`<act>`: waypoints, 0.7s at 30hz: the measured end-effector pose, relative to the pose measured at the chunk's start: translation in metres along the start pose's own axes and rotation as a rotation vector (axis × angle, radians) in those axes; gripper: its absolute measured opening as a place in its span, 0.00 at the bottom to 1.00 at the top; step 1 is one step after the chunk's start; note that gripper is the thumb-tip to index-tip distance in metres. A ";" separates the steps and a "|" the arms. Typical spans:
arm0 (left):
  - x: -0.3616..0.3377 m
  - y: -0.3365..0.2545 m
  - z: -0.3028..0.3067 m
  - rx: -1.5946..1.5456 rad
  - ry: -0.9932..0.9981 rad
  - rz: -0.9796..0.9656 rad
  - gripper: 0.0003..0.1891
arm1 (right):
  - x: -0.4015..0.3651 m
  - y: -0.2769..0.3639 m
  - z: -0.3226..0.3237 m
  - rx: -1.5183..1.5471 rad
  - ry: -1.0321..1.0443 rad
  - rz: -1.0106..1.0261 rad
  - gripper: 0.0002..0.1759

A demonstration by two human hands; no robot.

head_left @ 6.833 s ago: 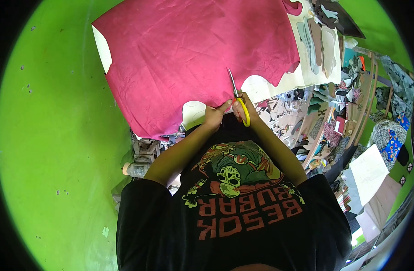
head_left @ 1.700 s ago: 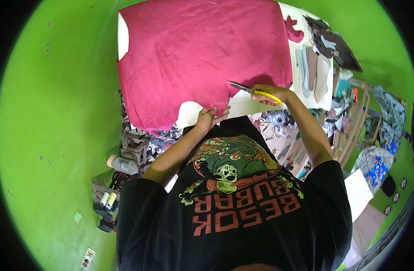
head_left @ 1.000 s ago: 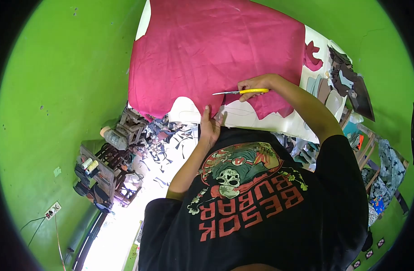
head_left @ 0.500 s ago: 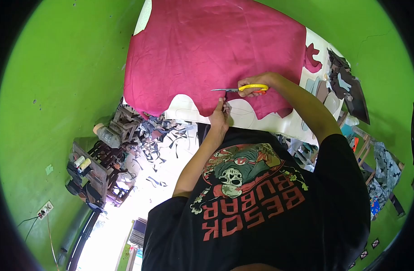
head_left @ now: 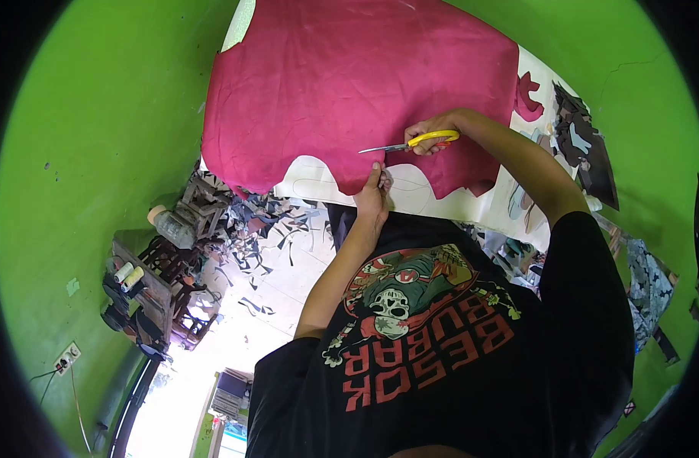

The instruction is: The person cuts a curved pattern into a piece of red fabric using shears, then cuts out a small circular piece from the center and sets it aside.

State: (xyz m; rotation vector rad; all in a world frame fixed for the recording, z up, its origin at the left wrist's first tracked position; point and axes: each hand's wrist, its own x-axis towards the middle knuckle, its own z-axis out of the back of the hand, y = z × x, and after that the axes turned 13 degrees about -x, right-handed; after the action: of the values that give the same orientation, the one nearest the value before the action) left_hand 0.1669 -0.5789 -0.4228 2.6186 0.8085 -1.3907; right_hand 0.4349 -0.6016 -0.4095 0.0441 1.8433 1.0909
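Note:
A large crimson leather sheet (head_left: 319,91) with a scalloped near edge lies over a pale work surface (head_left: 310,169). My right hand (head_left: 427,136) is wrapped round the yellow handles of a pair of scissors (head_left: 383,149). Their blades point left across the leather, just beyond my left hand, and look almost closed. With thumb and fingers, my left hand (head_left: 374,192) pinches the leather's near edge beside a cut-out. Part of its grip is hidden beneath the material.
Dark scraps (head_left: 582,130) and a curved red offcut (head_left: 528,99) lie on the right. Several trimmings (head_left: 258,252) litter the floor at left, near a wooden rack (head_left: 155,286) with thread spools (head_left: 132,278) and a plastic jar (head_left: 174,227). Green walls close in both sides.
My right hand and the scissors have shifted slightly right, and the blades tilt a little more. My left hand keeps its pinch on the leather. The whole view has moved slightly.

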 end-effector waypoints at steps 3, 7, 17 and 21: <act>0.001 0.000 0.003 0.045 0.001 -0.003 0.09 | 0.001 0.000 0.002 0.011 0.028 0.031 0.28; -0.003 0.001 0.002 0.066 -0.014 -0.025 0.09 | -0.008 0.015 0.007 -0.024 0.063 -0.039 0.28; -0.005 0.002 0.003 0.122 -0.062 -0.030 0.10 | -0.005 0.031 0.020 -0.190 0.112 -0.146 0.21; -0.004 0.003 0.006 0.147 -0.084 -0.016 0.12 | -0.001 0.029 0.021 -0.182 0.116 -0.176 0.20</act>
State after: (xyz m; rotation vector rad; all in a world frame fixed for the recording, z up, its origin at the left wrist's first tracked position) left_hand 0.1620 -0.5852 -0.4244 2.6428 0.7456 -1.6114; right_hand 0.4398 -0.5713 -0.3918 -0.2884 1.8033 1.1513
